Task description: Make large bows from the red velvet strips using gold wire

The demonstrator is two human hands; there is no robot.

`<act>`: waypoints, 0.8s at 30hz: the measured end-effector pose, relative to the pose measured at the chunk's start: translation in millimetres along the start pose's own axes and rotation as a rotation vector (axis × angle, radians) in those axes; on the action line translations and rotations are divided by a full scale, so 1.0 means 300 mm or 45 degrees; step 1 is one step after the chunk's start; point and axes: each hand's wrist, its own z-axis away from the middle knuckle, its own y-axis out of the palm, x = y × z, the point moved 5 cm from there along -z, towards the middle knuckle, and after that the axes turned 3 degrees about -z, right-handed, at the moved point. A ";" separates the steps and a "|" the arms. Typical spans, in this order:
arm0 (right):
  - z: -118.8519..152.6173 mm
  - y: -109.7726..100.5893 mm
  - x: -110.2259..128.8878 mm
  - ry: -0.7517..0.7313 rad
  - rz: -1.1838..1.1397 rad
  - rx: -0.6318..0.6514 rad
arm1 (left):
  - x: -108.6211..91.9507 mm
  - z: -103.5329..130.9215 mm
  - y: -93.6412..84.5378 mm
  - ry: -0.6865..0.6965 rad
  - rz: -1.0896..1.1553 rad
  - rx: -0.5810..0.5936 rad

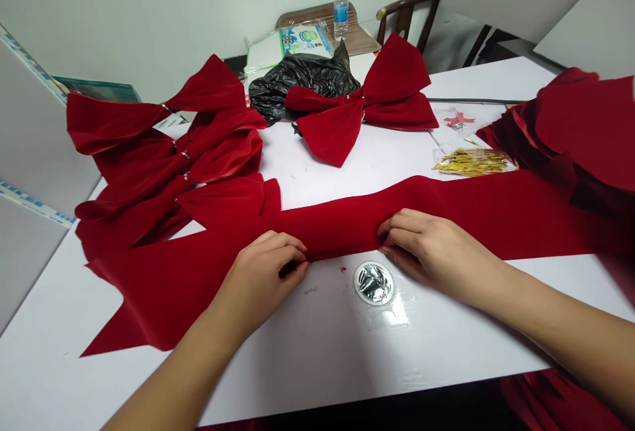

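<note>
A long red velvet ribbon (342,223) lies across the white table, its left end cut in a notch. My left hand (270,266) pinches the ribbon's near edge left of the middle. Farther right, my right hand (421,246) grips the same edge between thumb and fingers. Between the hands, just in front of the ribbon, a round silvery disc (374,283) sits under clear tape on the tabletop. Red velvet bows (218,147) tied with shiny wire are heaped behind my left hand. Another group of bows (367,104) lies at the back centre.
Gold twist ties (471,161) lie behind the ribbon on the right. A stack of red fabric (585,130) covers the table's right side. At the back are a black plastic bag (302,77), a water bottle (341,1) and a wooden chair (409,18).
</note>
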 end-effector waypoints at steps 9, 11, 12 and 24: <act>-0.005 -0.003 -0.016 0.033 -0.130 -0.001 | 0.009 -0.003 -0.006 -0.193 0.080 0.019; -0.007 -0.002 -0.021 0.031 -0.157 -0.008 | 0.011 -0.002 -0.006 -0.233 0.090 0.016; -0.007 -0.002 -0.024 0.030 -0.170 -0.012 | 0.011 -0.001 -0.005 -0.246 0.091 0.018; -0.003 -0.004 -0.014 0.134 0.033 0.042 | 0.003 0.005 0.013 -0.123 -0.049 0.135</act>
